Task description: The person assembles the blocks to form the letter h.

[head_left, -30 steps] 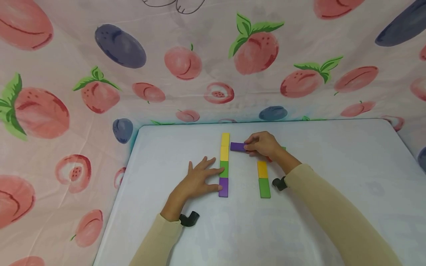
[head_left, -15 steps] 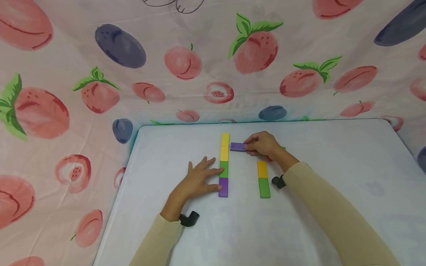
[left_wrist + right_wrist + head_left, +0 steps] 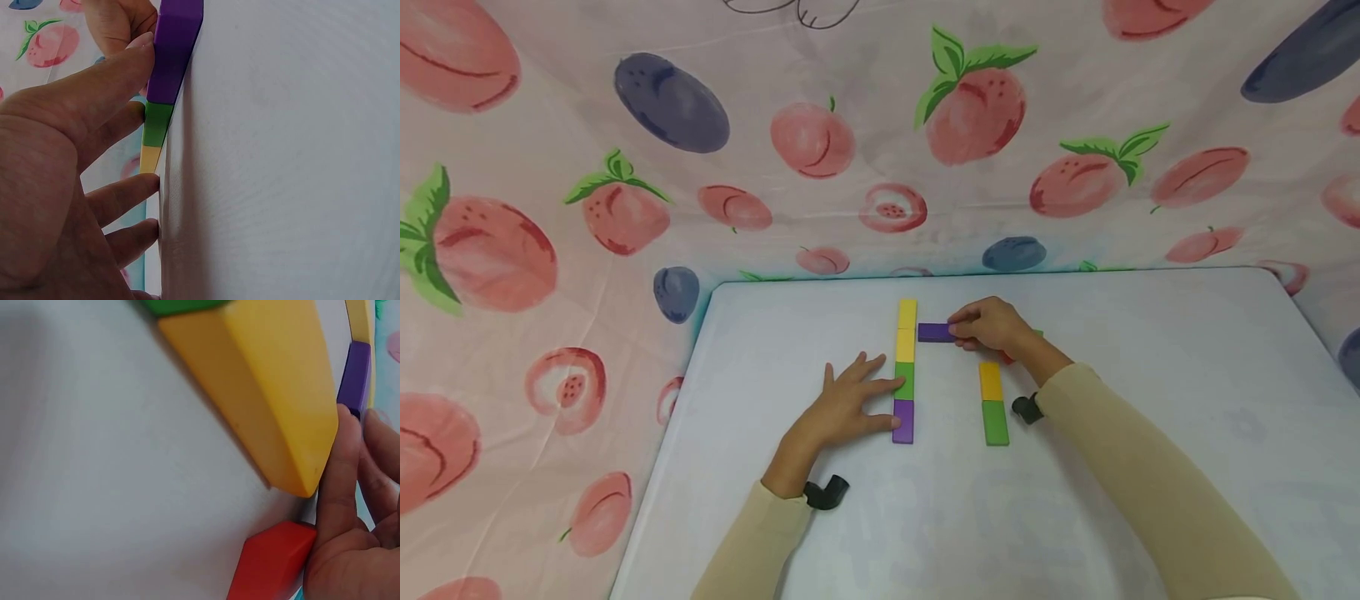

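Well, left hand (image 3: 844, 407) splayed against block column (image 3: 906, 354), right hand (image 3: 992, 324) apparently pinched round purple block (image 3: 935, 333).

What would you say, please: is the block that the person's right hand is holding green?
No, the head view shows the right hand pinching one end of a purple block.

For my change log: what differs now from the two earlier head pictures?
Very little: the right sleeve edged slightly left; the purple block pinched by the right hand seems to have tilted slightly. Nothing newly grasped or released. The left hand stays against the block row; the other blocks lie as before.
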### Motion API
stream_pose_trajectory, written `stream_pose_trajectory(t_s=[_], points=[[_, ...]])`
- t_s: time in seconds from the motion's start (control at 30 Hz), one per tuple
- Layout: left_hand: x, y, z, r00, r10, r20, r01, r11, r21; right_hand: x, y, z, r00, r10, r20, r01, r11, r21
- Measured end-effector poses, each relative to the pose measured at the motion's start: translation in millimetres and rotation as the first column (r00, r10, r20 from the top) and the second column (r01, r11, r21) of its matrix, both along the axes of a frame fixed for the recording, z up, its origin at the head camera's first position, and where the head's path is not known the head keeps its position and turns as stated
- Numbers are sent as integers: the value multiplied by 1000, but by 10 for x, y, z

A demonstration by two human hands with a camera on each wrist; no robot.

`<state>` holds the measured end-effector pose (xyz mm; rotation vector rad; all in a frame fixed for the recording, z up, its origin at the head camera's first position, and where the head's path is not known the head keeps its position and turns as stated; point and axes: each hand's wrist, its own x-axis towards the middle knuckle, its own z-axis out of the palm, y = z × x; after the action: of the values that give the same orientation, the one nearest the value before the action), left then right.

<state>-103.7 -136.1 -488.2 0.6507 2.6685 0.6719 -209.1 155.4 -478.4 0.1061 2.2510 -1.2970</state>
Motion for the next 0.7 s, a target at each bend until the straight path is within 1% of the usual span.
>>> stream_pose_trajectory(t_s=[0.3, 0.5, 0.7], points=[[-1, -1, 4, 1000, -5, 2, 5, 1000, 1, -14, 33, -4, 999, 38, 4, -38, 999, 6], [-6, 2, 6, 1000, -3, 7, 3, 1000, -6, 1, 15, 10, 1000, 30, -1, -30, 1000, 4], [-7, 5, 8, 1000, 2, 12, -2, 1000, -2, 11, 14, 14, 999, 40, -9, -40, 999, 22]])
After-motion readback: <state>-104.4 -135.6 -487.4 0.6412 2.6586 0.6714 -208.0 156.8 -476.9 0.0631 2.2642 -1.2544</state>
